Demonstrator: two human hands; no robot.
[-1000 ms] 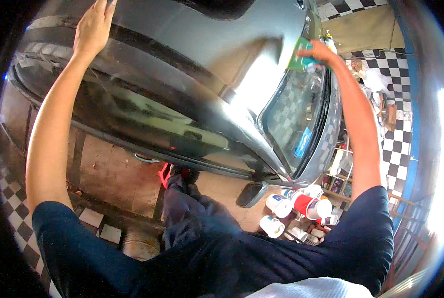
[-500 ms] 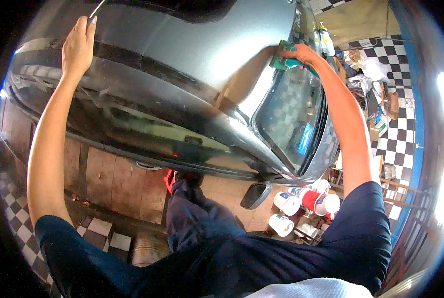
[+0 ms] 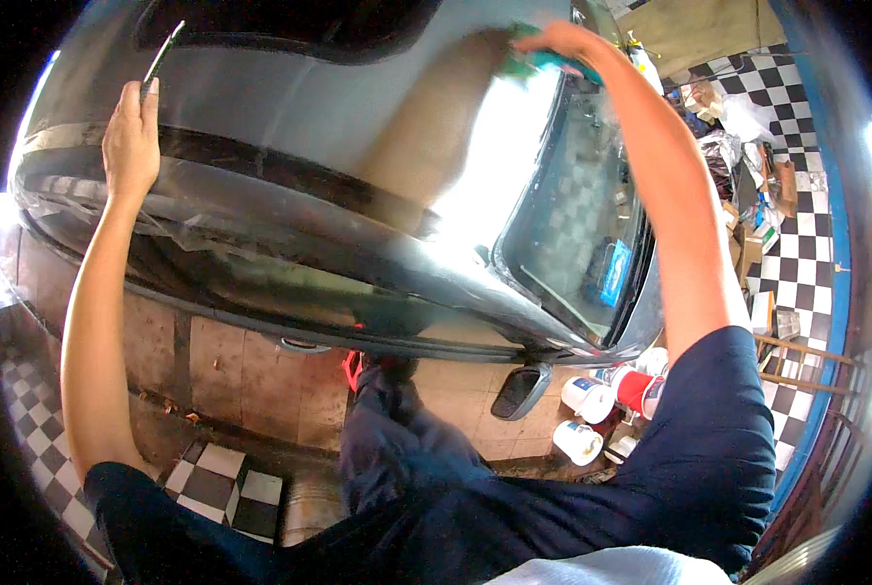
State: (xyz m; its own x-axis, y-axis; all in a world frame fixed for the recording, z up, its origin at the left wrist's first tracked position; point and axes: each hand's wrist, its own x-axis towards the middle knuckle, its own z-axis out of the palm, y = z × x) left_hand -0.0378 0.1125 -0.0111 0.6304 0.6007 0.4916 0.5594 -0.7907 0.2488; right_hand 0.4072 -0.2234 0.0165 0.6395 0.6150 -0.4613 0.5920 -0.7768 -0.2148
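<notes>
My left hand (image 3: 132,141) is closed around a thin, flat, dark piece with a bright silver edge (image 3: 165,54), held up over the far left of the dark grey car's roof (image 3: 358,107). What kind of thing it is does not show. At the roof's front edge, by the top of the windshield (image 3: 577,195), my right hand (image 3: 572,44) presses a green pad (image 3: 522,64) against the panel. The pad is partly under my fingers and blurred. A brownish, duller patch and a bright glare lie on the roof nearby.
A side mirror (image 3: 521,392) sticks out from the car toward me. White buckets (image 3: 586,401) and a red one (image 3: 637,391) stand on the floor at right. Cardboard, plastic and boxes (image 3: 748,244) pile up ahead of the car, beside a checkered floor (image 3: 801,244).
My right hand has slid the green pad farther away and slightly left along the roof's front edge. My left hand has come a little nearer and left, still holding the thin piece.
</notes>
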